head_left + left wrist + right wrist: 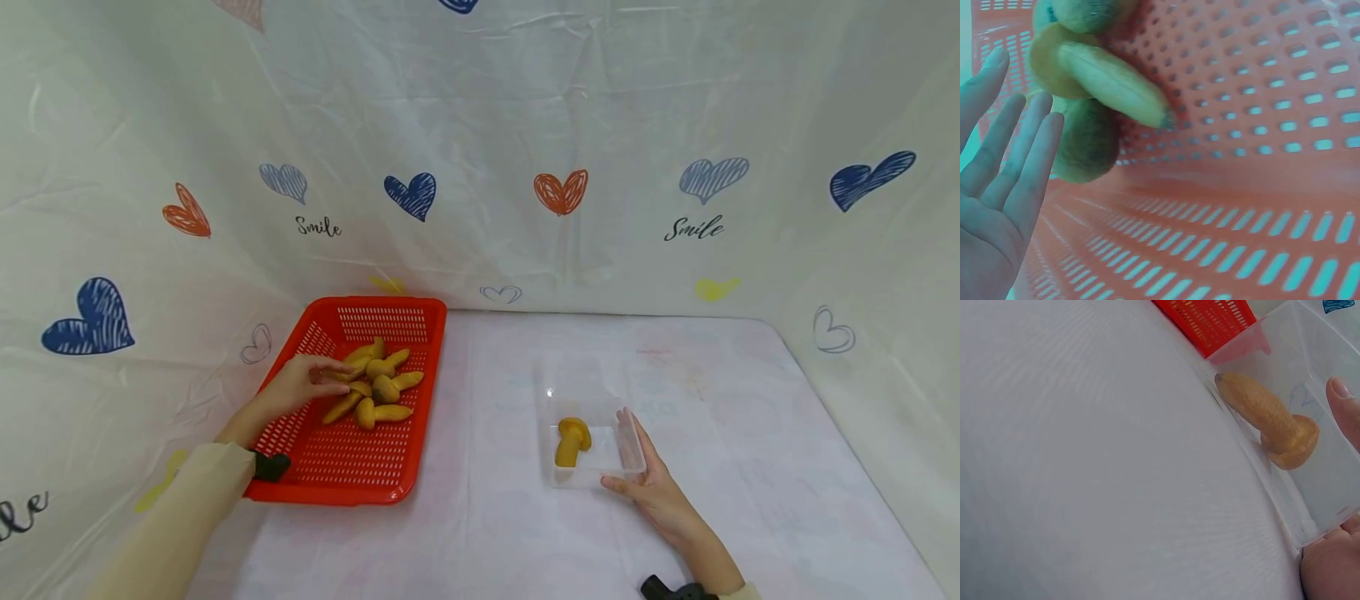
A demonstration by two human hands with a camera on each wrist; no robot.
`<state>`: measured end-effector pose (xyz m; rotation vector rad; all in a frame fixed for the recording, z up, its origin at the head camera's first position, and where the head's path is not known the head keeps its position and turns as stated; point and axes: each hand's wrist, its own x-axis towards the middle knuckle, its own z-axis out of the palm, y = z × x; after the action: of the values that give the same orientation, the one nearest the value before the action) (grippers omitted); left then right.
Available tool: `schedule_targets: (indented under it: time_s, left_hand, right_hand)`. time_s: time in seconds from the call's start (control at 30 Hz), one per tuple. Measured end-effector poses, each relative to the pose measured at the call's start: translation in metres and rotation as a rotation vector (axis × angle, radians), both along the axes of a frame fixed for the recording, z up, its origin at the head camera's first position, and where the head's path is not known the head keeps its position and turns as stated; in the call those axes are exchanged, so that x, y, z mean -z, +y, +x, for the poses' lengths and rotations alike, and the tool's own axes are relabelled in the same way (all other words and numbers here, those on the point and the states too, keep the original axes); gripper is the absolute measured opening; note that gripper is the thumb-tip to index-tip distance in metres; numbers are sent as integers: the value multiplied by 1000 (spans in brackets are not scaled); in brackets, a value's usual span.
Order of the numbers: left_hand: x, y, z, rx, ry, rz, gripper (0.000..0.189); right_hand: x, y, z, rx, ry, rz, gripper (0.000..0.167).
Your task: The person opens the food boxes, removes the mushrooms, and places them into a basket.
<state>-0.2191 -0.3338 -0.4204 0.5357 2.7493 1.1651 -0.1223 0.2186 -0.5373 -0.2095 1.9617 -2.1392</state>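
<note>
My left hand point(303, 385) reaches over the red basket point(347, 492), its fingertips right at the left edge of a pile of yellow-brown mushrooms point(386, 388). In the left wrist view, the fingers point(1032, 144) are straight and spread beside a mushroom point(1116, 84) with a pale stem, and nothing lies between them. My right hand point(660, 500) grips a clear plastic box point(588, 408) at its near right corner, with the thumb on the near side and the fingers along the right wall. Inside the box lies a single mushroom point(1272, 422), cap and stem whole.
The basket's slotted walls stand around the mushrooms, left of the box. Both rest on a white-covered table point(495, 533). A white curtain point(480, 125) printed with hearts hangs behind the table and along its sides.
</note>
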Motion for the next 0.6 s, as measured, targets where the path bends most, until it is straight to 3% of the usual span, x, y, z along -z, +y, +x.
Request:
schedule_targets:
  time_s: [0.17,0.27,0.43,0.6]
  left_hand:
    - [-15,10,-4,-48,-24,3,38]
    - [-22,19,-9,-46,-28,5,39]
    - [-33,38,-15,-25,-84,112,39]
    - [-50,66,-15,-15,-117,198,43]
  right_hand:
    - [0,1,-1,7,-1,14,110]
    - [0,2,-1,10,2,31,110]
    - [0,2,-2,4,7,26,110]
    - [0,1,-1,8,-1,26,110]
